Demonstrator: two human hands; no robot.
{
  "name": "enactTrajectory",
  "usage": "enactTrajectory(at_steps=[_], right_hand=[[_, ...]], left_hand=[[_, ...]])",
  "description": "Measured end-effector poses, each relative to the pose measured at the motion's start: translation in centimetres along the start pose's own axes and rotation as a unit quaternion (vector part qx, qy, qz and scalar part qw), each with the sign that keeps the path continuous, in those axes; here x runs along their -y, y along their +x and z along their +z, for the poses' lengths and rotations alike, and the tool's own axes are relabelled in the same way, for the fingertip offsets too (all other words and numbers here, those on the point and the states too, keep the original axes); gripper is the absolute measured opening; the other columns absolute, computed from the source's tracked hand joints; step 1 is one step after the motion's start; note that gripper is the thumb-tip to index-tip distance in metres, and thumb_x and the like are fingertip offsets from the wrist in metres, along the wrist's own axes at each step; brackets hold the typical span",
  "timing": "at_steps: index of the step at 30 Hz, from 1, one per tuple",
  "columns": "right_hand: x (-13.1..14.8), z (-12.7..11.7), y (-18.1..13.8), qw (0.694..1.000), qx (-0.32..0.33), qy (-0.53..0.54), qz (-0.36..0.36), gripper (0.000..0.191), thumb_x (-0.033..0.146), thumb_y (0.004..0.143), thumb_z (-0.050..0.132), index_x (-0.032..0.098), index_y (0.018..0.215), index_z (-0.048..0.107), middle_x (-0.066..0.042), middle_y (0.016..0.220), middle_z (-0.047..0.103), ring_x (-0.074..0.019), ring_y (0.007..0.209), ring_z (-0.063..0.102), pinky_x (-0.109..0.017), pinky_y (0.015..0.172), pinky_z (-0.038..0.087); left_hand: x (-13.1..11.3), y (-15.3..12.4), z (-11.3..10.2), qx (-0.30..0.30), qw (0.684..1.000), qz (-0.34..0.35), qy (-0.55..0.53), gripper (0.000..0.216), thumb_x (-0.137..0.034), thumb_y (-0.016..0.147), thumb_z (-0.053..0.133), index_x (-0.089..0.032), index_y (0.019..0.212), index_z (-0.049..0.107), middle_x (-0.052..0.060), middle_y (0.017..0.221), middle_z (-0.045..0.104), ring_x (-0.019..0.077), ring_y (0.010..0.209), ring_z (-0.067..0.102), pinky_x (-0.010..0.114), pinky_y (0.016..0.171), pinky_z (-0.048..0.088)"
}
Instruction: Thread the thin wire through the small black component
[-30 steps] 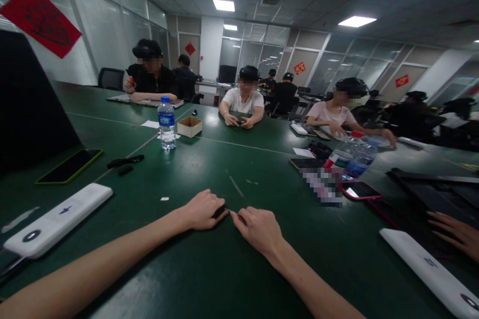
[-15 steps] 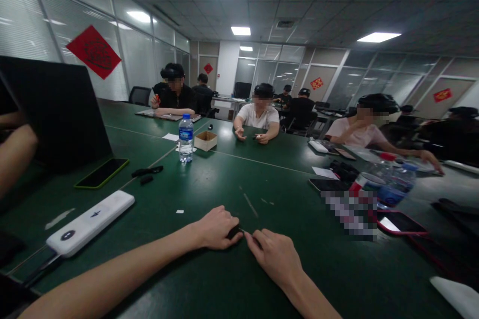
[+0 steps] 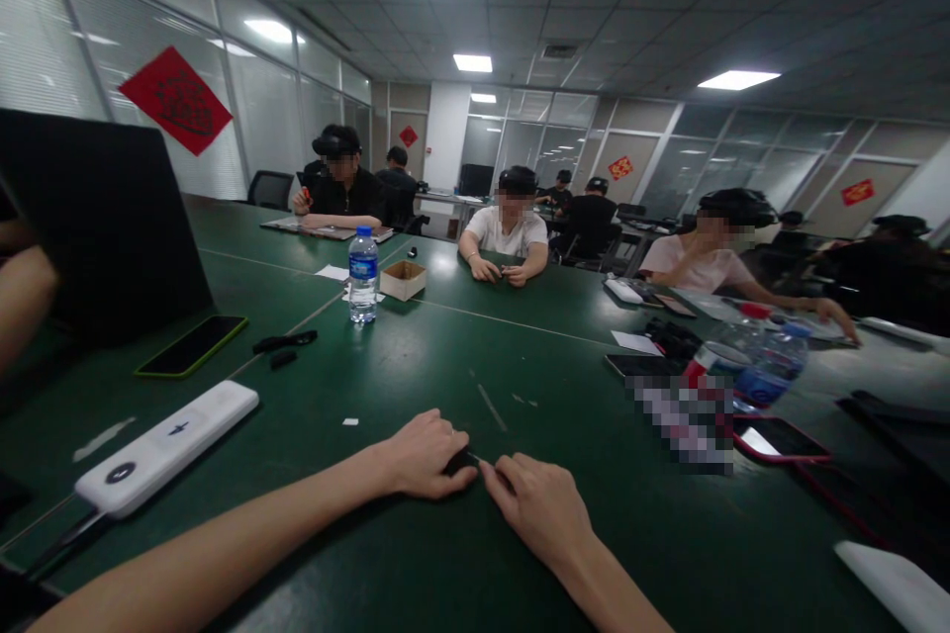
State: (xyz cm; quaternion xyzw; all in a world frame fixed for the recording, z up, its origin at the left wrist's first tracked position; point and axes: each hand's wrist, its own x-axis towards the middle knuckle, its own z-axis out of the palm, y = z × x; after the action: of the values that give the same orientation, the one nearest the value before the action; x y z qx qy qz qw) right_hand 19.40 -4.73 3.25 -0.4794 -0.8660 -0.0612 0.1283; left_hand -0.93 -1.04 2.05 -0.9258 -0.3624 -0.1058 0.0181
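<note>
My left hand rests on the green table, its fingers closed round a small dark object. Most of that object is hidden by the fingers, so its kind does not show. A thin pale tip sticks out of it towards the right. Just beside the tip, my right hand lies low over the table with thumb and fingers pressed together. Whatever is in that pinch is too small to make out. The two hands nearly meet at the fingertips.
A water bottle stands by an open-topped small box. On the left are a white power bank, a phone and a dark laptop screen. Bottles and a red-edged phone lie right. Several people sit around.
The whole view has shifted slightly. My hands keep almost the same pose at the same place. Across the table, a person's hands have come closer together.
</note>
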Motion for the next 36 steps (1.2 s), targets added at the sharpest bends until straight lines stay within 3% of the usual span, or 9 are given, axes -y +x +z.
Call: enactTrajectory(at_steps=[15,20,23,30,36], right_hand=[[-0.2,0.1,0.0,1.000,-0.002,0.026,0.001,0.035,0.038,0.094,0.040,0.018,0.074,0.060,-0.001,0.067,0.061,-0.0087,0.052,0.053,-0.021,0.050,0.030],[0.4,0.4,-0.3,0.999,-0.004,0.036,-0.001,0.020,0.034,0.091,0.045,0.019,0.100,0.056,-0.001,0.081,0.066,-0.0111,0.061,0.058,-0.021,0.053,0.034],[0.9,0.6,-0.6,1.000,-0.007,0.004,-0.024,0.027,0.028,0.089,0.047,0.021,0.115,0.050,-0.002,0.083,0.067,-0.0127,0.063,0.059,-0.022,0.055,0.035],[0.9,1.2,-1.1,0.999,-0.021,-0.005,-0.043,0.037,0.023,0.088,0.049,0.020,0.124,0.045,-0.002,0.085,0.067,-0.0141,0.068,0.061,-0.024,0.059,0.038],[0.7,1.0,-1.7,0.998,-0.046,0.018,-0.042,0.038,0.021,0.087,0.047,0.019,0.125,0.047,-0.003,0.087,0.068,-0.0123,0.070,0.062,-0.022,0.063,0.040]], left_hand=[[0.0,-0.1,-0.3,0.010,1.000,0.009,0.006,0.026,-0.040,0.090,0.043,-0.018,0.084,0.054,0.006,0.076,0.063,0.0214,0.072,0.061,0.035,0.076,0.041],[-0.2,-0.3,-0.2,0.015,1.000,0.008,-0.008,0.019,-0.036,0.088,0.046,-0.018,0.084,0.052,0.006,0.078,0.062,0.0223,0.075,0.061,0.035,0.078,0.041],[-0.2,-0.4,0.2,0.025,0.999,0.002,-0.027,0.017,-0.035,0.087,0.048,-0.018,0.088,0.051,0.007,0.081,0.062,0.0240,0.078,0.061,0.038,0.080,0.041],[-1.0,0.4,0.1,0.055,0.995,0.008,-0.084,0.019,-0.030,0.082,0.055,-0.019,0.097,0.050,0.006,0.087,0.065,0.0244,0.084,0.063,0.040,0.084,0.042],[-2.3,1.2,-0.6,0.068,0.990,0.013,-0.123,0.017,-0.028,0.081,0.056,-0.019,0.096,0.057,0.004,0.086,0.068,0.0225,0.079,0.065,0.034,0.077,0.045]])
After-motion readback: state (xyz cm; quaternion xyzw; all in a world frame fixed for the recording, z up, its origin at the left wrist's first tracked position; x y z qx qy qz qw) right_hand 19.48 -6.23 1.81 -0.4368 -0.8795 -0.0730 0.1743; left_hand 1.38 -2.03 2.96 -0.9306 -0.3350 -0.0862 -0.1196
